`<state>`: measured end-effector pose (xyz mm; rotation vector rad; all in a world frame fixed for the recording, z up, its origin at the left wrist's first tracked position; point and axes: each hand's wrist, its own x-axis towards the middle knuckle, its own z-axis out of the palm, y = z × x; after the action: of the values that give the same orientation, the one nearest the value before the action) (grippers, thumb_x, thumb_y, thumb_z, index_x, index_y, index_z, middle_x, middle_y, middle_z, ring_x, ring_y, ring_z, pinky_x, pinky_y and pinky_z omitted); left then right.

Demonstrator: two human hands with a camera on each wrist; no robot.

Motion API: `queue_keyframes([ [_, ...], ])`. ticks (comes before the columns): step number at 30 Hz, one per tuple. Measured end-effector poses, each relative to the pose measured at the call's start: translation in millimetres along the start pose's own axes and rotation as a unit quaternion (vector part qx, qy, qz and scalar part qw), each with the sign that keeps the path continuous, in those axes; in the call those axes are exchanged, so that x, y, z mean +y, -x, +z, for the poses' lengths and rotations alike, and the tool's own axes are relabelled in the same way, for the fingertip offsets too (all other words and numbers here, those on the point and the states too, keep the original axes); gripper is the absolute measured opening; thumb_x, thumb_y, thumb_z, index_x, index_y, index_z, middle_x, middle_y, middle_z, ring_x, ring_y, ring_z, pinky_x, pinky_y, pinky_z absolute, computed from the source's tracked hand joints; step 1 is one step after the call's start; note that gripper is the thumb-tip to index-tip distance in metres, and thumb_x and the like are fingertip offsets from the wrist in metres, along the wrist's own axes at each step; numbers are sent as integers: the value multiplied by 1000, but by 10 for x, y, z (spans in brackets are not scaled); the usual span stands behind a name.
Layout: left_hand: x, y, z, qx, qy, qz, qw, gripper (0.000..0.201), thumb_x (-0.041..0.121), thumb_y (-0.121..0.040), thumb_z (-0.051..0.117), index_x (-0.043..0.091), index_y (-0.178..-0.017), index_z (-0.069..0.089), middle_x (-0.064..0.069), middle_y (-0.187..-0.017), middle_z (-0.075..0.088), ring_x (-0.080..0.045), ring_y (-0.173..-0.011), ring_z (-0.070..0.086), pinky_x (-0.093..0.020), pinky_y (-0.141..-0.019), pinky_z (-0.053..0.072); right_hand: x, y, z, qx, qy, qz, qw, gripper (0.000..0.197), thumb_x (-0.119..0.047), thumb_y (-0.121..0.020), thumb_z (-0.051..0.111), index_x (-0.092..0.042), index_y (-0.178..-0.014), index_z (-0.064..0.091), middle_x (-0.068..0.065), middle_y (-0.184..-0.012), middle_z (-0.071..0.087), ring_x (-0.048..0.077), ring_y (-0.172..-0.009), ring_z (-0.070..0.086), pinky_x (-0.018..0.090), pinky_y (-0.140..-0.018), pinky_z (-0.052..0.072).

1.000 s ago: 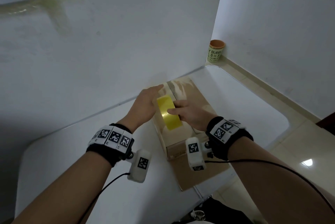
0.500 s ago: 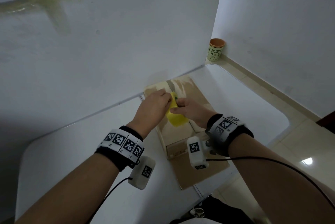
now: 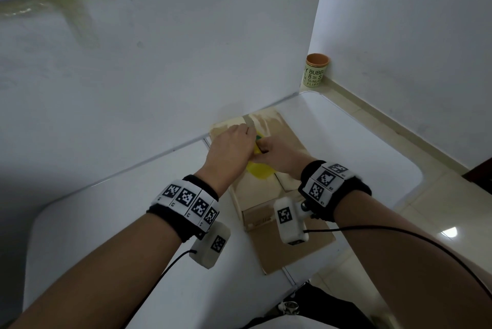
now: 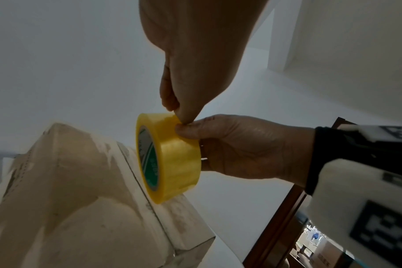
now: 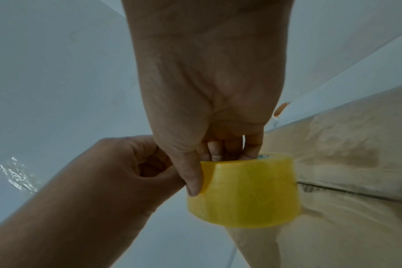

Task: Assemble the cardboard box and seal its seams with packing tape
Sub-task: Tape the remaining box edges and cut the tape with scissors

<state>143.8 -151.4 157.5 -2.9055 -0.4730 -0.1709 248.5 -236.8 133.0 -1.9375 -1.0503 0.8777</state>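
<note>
A brown cardboard box (image 3: 262, 190) lies on the white table (image 3: 106, 235) with its far end at the wall. Its top seam (image 4: 147, 192) shows old tape. A yellow tape roll (image 3: 259, 173) stands on edge on the box top. My right hand (image 3: 269, 150) holds the roll (image 5: 248, 192), several fingers in its core and the thumb on its outer face. My left hand (image 3: 239, 139) reaches in from the left. Its thumb and forefinger (image 4: 176, 113) pinch the outer layer at the top of the roll (image 4: 172, 159). The box top (image 5: 344, 163) runs under both hands.
A flat cardboard sheet (image 3: 292, 251) lies under the box's near end and overhangs the table's front edge. An orange-rimmed paper cup (image 3: 316, 70) stands on the floor in the wall corner. Old tape forms a cross on the wall (image 3: 61, 4). The table's right edge (image 3: 410, 169) drops to tiled floor.
My left hand left the box's far top and closed its fingertips on the roll. Both hands and the roll shifted toward the wall, and the roll is now mostly hidden between them.
</note>
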Motion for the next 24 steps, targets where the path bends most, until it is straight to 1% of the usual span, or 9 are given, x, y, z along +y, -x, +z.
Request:
queue_keyframes([
  [2,-4,-19,-5,23,-17,6,1000,16,6,-69,69,11,-79,59,-3,-76,61,-19,-65,58,-26,-49,25,23,2,-9,-9,-4,-2,1000,34,-5,-88,63,-11,-66,37,2,-64,24,18,-63,27,25,-54,19],
  [5,-71,-39,55,16,39,36,998,11,10,-84,54,9,-95,54,-4,-92,56,-21,-84,54,-28,-59,28,58,21,-44,-24,-3,7,1000,28,-4,-87,63,-6,-67,43,7,-66,30,19,-66,32,27,-58,24],
  [7,-138,-21,61,20,87,77,993,7,11,-83,55,9,-90,54,-5,-87,54,-21,-78,51,-27,-60,26,77,38,-71,-38,-6,14,999,31,-5,-86,64,0,-64,44,8,-66,33,18,-64,35,26,-58,26],
  [10,-244,0,94,33,169,118,978,8,5,-75,61,7,-74,53,-7,-71,54,-21,-62,48,-25,-53,26,64,68,-98,-48,-7,16,999,51,-5,-85,66,-17,-57,26,-1,-60,22,11,-54,24,20,-50,21],
  [12,-282,27,115,25,232,104,967,10,5,-75,61,10,-72,52,-3,-70,53,-16,-62,44,-18,-51,25,53,85,-111,-63,-8,22,998,49,-6,-85,67,-15,-58,27,0,-61,22,11,-55,24,19,-50,21],
  [15,-348,62,159,-11,351,48,935,11,6,-78,62,12,-74,54,0,-72,55,-9,-64,46,-16,-58,35,77,75,-119,-85,-7,33,996,33,-11,-84,70,9,-71,48,8,-72,37,20,-68,35,26,-63,29],
  [18,-410,81,193,-57,407,18,912,10,17,-86,66,16,-81,57,6,-79,57,-1,-67,48,-10,-61,39,23,101,-120,-83,13,26,996,18,-14,-86,68,-4,-79,56,9,-69,35,19,-66,35,23,-58,28],
  [21,-454,81,178,-78,458,-11,885,8,20,-89,66,15,-86,60,7,-81,57,1,-68,48,-6,-63,39,-27,116,-108,-81,44,27,995,26,-17,-89,65,4,-79,53,5,-67,35,15,-64,35,20,-56,26],
  [24,-466,94,152,-71,476,-38,876,6,14,-92,59,11,-87,57,8,-81,55,-3,-71,47,-8,-63,38,-44,112,-77,-69,62,39,995,38,-26,-92,60,11,-101,58,8,-82,47,18,-77,45,26,-67,34],
])
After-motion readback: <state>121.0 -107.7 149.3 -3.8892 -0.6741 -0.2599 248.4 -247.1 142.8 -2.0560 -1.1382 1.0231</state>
